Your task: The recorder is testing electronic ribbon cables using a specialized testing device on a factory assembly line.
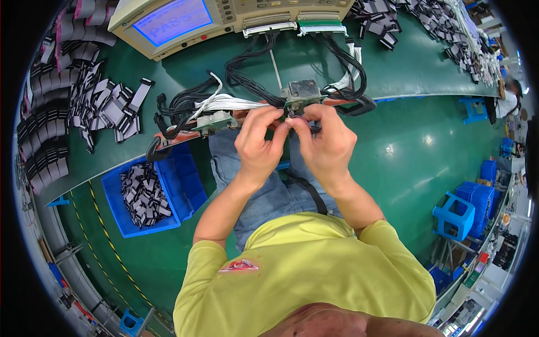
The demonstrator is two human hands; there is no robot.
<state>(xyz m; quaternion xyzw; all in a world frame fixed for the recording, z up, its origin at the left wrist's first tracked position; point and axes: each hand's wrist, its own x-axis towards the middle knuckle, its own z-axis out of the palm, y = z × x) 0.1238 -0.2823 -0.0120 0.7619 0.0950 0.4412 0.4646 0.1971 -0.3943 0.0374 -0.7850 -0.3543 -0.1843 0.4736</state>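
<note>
My left hand (259, 145) and my right hand (330, 145) meet at the near edge of the green bench, thumbs and fingertips pinched together. A small dark piece shows between the fingertips, but most of it is covered, so its kind cannot be made out. Directly beyond the fingers stands a small circuit board with a dark block (304, 90) on it, joined to black wire bundles. Left of my left hand is a second green circuit board (215, 122) with pale connectors, among white wires (227, 103) and black ones.
A beige test instrument (233, 22) with a lit blue screen stands at the back. Short grey ribbon cables with black connectors (115, 106) lie piled at left, more (382, 22) at back right. Below the bench, a blue bin (115, 199) holds similar cables. A blue stool (453, 216) is at right.
</note>
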